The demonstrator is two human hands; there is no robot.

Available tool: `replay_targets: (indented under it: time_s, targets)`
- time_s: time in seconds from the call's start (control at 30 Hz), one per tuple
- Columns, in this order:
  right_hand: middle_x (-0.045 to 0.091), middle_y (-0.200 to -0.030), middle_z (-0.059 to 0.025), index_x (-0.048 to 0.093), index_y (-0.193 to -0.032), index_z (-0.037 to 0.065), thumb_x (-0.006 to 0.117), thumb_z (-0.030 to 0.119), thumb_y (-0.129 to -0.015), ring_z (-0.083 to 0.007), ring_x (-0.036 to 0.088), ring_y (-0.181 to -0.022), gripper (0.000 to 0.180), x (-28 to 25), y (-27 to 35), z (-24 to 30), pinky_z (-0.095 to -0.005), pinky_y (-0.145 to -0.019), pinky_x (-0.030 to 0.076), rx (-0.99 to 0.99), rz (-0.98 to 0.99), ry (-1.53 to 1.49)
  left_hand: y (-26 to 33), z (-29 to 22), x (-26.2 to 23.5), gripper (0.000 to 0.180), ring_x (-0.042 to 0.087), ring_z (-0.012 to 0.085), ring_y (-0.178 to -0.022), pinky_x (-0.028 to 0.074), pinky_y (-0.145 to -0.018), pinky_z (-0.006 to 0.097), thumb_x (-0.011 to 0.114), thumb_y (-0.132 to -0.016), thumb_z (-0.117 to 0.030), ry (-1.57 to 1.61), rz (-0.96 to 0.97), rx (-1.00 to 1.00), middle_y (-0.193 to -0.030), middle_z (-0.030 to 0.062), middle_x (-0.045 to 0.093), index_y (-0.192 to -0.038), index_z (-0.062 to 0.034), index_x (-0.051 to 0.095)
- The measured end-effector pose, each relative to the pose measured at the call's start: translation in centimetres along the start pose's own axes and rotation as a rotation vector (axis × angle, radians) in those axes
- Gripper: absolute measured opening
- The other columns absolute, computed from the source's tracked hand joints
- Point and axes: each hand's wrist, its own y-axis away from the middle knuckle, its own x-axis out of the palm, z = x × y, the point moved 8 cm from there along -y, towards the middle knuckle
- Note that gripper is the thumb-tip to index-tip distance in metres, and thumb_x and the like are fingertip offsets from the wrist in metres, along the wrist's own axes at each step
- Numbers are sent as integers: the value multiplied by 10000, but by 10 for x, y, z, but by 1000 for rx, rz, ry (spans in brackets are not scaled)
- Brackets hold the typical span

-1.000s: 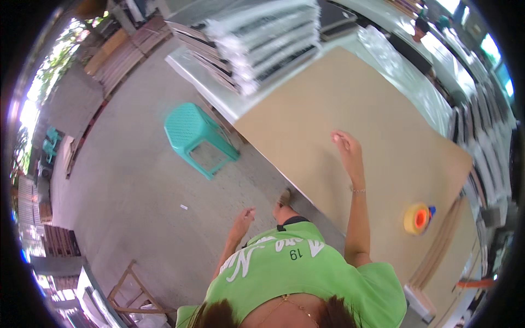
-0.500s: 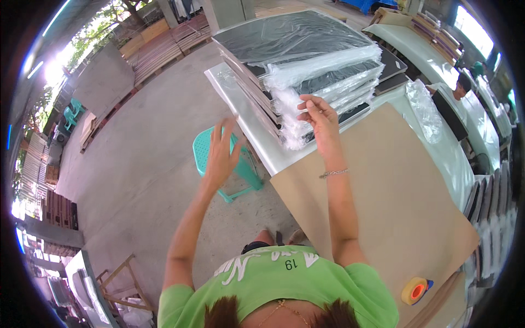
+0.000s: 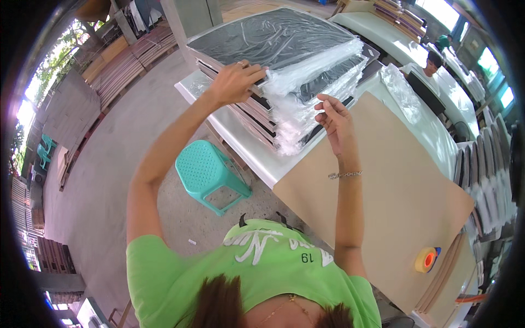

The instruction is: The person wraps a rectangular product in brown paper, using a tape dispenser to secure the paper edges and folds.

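A stack of dark flat panels [image 3: 273, 33] wrapped in clear plastic lies in front of me, with bunched plastic wrap [image 3: 287, 109] along its near side. My left hand [image 3: 235, 83] reaches over the stack's near left corner. Its bent fingers close on the edge of an upper wrapped panel; the fingertips are partly hidden. My right hand [image 3: 334, 123] hovers by the near side of the bunched plastic, over the edge of a brown cardboard sheet [image 3: 377, 175]. Its fingers are loosely curled and apart, with nothing visible between them.
A green plastic stool [image 3: 202, 167] stands on the floor left of the table [image 3: 257, 167]. Yellow tape [image 3: 425, 260] lies on the cardboard's near right corner. Crumpled clear plastic [image 3: 402, 93] rests at the right, near a seated person [image 3: 429, 68]. Wrapped panels [image 3: 484, 175] stand at far right.
My left hand has moved from above the stool up and right onto the stack's corner. My right hand stays near the bunched plastic, lower relative to it. The view has shifted.
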Motion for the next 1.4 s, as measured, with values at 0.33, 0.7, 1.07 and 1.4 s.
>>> replay_targets:
  time_s: [0.33,0.7,1.07,1.4]
  targets:
    - [583,-1035,-57,535,-1272,59,591,176,-953,-145,568,-923,345,-47,-22,2,-288,-850,501,-2,-116,-160,-33,-58,-23,334,630,304,-870,529,-654,416,635,-716,-52,102,-11,180,-970,56,613,-1032,-95,535]
    - [683,-993,-182,617,-1126,-48,477,496,-957,-251,687,-812,587,-26,19,29,-348,-774,556,384,-89,82,31,-241,-86,273,562,195,-1002,463,-799,333,591,-819,-260,66,-111,494,-1058,64,555,-1030,-91,556]
    - [683,-914,-158,629,-1034,-104,717,285,-838,-213,669,-741,445,-68,81,5,-300,-727,531,143,-492,76,111,104,32,802,526,284,-1191,401,-1004,359,437,-889,-694,1106,68,-1034,-1285,153,573,-1330,-30,529]
    - [655,-1038,-134,552,-1207,-53,728,164,-816,-203,643,-918,481,-108,158,-17,-320,-854,514,-58,-564,-63,94,7,51,840,559,252,-1135,445,-965,314,696,-818,-532,1218,133,-1031,-1258,174,562,-1331,90,460]
